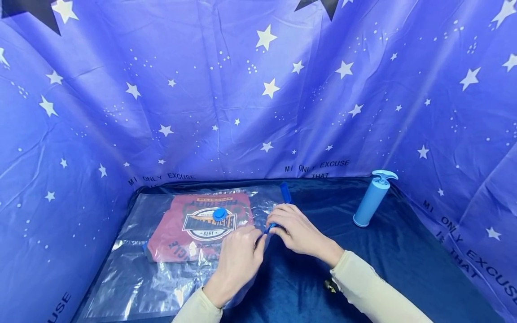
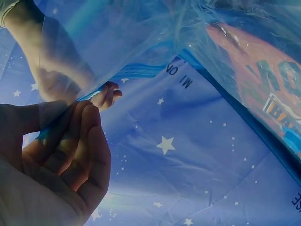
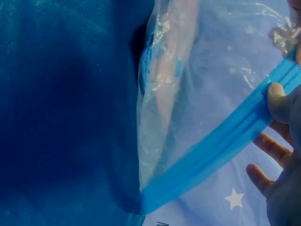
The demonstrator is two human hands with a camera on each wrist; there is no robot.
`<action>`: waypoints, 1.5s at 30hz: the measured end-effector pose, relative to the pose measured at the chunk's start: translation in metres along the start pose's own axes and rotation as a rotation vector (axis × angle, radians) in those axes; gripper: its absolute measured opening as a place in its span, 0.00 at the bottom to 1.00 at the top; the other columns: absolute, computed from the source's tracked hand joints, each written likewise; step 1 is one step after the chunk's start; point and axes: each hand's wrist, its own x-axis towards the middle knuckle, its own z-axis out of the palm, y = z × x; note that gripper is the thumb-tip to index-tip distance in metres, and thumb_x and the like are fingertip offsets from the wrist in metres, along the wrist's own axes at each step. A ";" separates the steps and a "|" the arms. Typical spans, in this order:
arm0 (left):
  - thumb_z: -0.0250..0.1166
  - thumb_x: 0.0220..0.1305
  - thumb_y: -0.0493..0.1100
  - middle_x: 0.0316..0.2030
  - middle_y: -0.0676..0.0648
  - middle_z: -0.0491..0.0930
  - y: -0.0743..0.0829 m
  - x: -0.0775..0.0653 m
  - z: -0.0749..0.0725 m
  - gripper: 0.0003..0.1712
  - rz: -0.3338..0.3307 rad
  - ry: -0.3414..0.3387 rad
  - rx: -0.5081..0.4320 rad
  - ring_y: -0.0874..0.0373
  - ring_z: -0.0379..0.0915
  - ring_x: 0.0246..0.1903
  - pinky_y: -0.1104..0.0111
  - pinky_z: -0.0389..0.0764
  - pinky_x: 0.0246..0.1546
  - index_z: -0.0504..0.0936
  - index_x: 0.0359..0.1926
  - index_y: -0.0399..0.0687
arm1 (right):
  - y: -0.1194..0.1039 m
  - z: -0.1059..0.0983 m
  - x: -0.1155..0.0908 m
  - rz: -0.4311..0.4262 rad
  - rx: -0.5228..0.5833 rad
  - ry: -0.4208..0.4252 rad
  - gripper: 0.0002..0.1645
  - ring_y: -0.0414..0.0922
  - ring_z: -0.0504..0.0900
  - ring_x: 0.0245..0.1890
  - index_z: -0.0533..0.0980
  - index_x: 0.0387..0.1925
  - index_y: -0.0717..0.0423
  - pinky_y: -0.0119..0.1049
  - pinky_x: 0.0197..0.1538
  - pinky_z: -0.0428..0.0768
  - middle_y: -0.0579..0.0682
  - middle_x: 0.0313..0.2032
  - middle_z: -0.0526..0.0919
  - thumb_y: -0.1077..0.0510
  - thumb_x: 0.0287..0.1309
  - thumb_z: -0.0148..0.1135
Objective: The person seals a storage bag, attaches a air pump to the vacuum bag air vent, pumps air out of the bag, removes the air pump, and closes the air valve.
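Observation:
A clear vacuum storage bag [image 1: 133, 280] lies on the left of the table with a folded red T-shirt [image 1: 163, 240] inside. The bag carries a round blue valve [image 1: 220, 214] over the shirt's print. Along its right edge runs a blue zip strip [image 3: 211, 150], lifted off the table. My left hand [image 1: 241, 255] pinches this strip between thumb and curled fingers. Close beside it, my right hand [image 1: 299, 233] pinches the same strip farther along, thumb on top in the right wrist view. Beyond the right hand, the strip's far part sticks up.
A light blue hand pump [image 1: 370, 202] with a T-shaped handle stands upright at the back right. Dark blue cloth [image 1: 408, 264] covers the table. Purple star-printed curtains [image 1: 226, 89] close off the back and both sides. Beneath the right sleeve shows a small dark and gold object [image 1: 331, 286].

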 end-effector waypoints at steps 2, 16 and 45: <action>0.76 0.60 0.38 0.21 0.54 0.74 0.000 0.000 0.000 0.14 0.009 0.006 0.002 0.55 0.77 0.22 0.60 0.75 0.21 0.81 0.22 0.51 | 0.004 0.001 -0.001 0.000 -0.003 0.016 0.03 0.53 0.79 0.59 0.84 0.43 0.52 0.55 0.66 0.71 0.45 0.45 0.85 0.59 0.69 0.67; 0.76 0.61 0.40 0.20 0.55 0.73 0.004 -0.001 -0.001 0.13 -0.015 0.014 -0.008 0.55 0.77 0.22 0.60 0.75 0.22 0.82 0.23 0.50 | 0.037 0.010 -0.008 0.111 -0.003 -0.035 0.04 0.50 0.79 0.57 0.83 0.45 0.53 0.55 0.66 0.71 0.45 0.46 0.84 0.60 0.72 0.66; 0.73 0.66 0.41 0.21 0.54 0.79 0.004 0.000 -0.001 0.11 -0.002 -0.012 0.014 0.53 0.81 0.23 0.57 0.76 0.24 0.86 0.26 0.49 | 0.037 0.009 -0.008 0.144 -0.006 -0.058 0.05 0.49 0.76 0.58 0.83 0.47 0.51 0.61 0.61 0.70 0.44 0.49 0.84 0.58 0.74 0.64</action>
